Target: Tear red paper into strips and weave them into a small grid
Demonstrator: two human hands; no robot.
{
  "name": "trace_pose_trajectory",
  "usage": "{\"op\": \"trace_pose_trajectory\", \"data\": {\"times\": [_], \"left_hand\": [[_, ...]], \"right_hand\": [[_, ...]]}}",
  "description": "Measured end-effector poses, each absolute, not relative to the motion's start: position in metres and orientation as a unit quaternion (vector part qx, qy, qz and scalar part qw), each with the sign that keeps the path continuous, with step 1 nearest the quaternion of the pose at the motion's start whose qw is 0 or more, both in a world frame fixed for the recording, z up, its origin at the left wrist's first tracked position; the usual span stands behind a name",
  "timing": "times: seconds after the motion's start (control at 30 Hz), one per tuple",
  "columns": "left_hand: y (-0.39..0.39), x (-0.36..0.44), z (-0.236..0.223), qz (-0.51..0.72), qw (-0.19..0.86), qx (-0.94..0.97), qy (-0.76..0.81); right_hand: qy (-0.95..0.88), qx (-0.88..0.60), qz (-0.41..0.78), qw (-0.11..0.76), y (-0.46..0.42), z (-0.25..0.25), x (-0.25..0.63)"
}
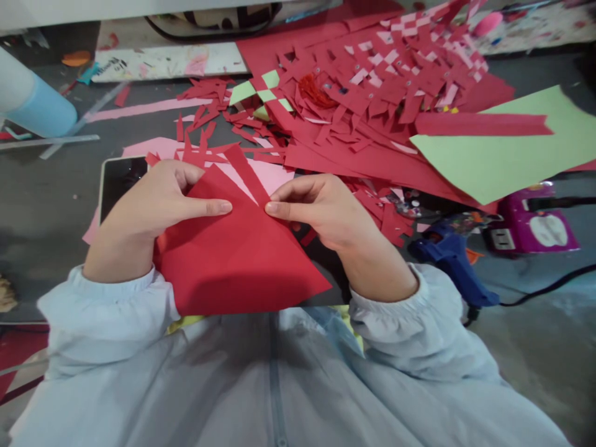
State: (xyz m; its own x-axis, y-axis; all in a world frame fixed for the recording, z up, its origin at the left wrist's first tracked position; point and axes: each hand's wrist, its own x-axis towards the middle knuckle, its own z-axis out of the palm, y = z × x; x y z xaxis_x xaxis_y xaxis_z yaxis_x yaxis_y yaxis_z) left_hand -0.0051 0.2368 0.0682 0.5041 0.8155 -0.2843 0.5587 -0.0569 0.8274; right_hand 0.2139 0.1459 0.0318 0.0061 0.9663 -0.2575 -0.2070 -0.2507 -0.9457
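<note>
A sheet of red paper [237, 254] lies folded in front of me, over my lap and the table edge. My left hand [156, 202] pinches its upper left part, thumb on top. My right hand [321, 208] pinches the paper's upper edge just to the right, fingertips almost meeting the left thumb. A narrow red strip [246, 174] sticks up from between the two hands. Pink paper [267, 177] lies under the sheet.
A phone [118, 180] lies left of my hands. Behind is a heap of red paper strips [354, 112] with a woven red-and-pink mat [419, 56]. A green sheet [512, 149] lies right, a blue glue gun [454, 257] and a purple device [535, 226] beside it. A blue cylinder [32, 99] stands far left.
</note>
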Motion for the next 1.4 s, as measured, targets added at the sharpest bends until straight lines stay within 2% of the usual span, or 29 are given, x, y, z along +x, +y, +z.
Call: {"op": "trace_pose_trajectory", "data": {"times": [0.47, 0.73, 1.2, 1.4], "left_hand": [[0.234, -0.008, 0.068, 0.128, 0.537, 0.667, 0.501], [0.236, -0.005, 0.069, 0.147, 0.549, 0.667, 0.483], [0.240, -0.007, 0.069, 0.134, 0.549, 0.671, 0.480], [0.240, -0.007, 0.069, 0.137, 0.552, 0.664, 0.486]], "right_hand": [[-0.362, -0.513, 0.594, 0.503, 0.146, 0.034, 0.210], [-0.364, -0.531, 0.617, 0.452, 0.146, 0.035, 0.217], [-0.365, -0.533, 0.607, 0.463, 0.145, 0.036, 0.218], [-0.355, -0.539, 0.639, 0.419, 0.145, 0.040, 0.223]]}}
